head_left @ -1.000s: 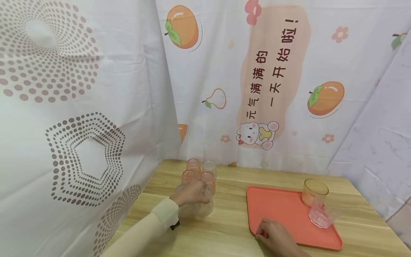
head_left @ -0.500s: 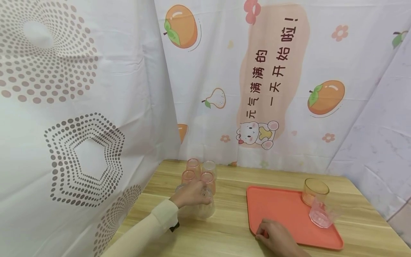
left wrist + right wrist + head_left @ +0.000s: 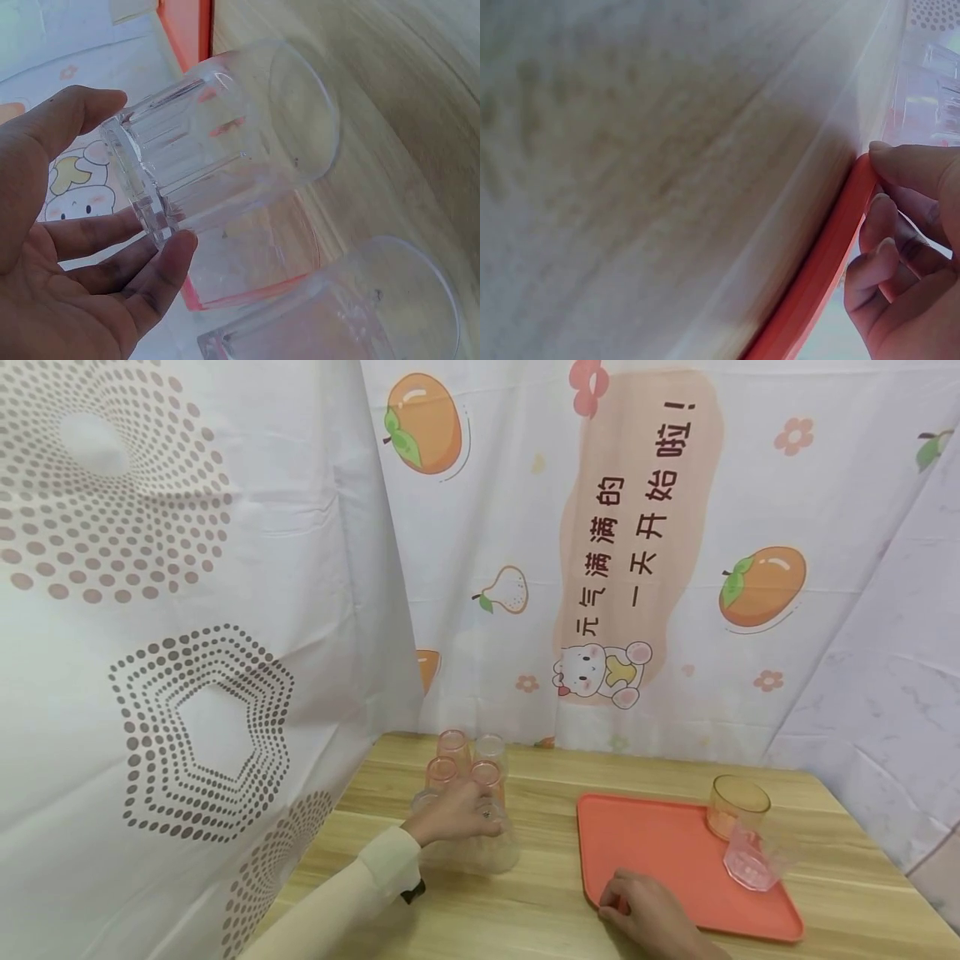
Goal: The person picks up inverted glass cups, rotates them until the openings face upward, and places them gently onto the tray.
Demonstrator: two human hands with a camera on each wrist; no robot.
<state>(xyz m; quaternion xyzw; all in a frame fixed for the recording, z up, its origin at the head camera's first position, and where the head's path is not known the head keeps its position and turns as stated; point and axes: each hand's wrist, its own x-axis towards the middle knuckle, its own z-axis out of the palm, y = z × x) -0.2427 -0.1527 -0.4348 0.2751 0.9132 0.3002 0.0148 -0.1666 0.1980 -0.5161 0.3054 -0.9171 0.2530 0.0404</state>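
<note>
Pinching the near left corner of the red tray (image 3: 645, 839) between thumb and fingers, the right hand (image 3: 651, 912) sits where it did a second ago, by the near part of the tabletop (image 3: 525, 910). Toward the tabletop's left edge, the left hand (image 3: 453, 814) has its fingers clamped round the base of an upturned clear glass (image 3: 225, 142), thumb opposite fingers; both have shifted slightly right, toward the tray, since the earlier frames. Whether its rim touches the tabletop I cannot tell. A second clear glass (image 3: 360, 315) is just beside it. Near the tray's right edge is a pink cup (image 3: 752, 870); an amber bowl (image 3: 731, 820) stands at the far right corner. Behind the left hand, three pink glasses (image 3: 453, 745) and another clear glass (image 3: 491, 748) stand toward the tabletop's far left corner, unchanged. Beyond the far edge hangs a printed curtain (image 3: 510, 510).
</note>
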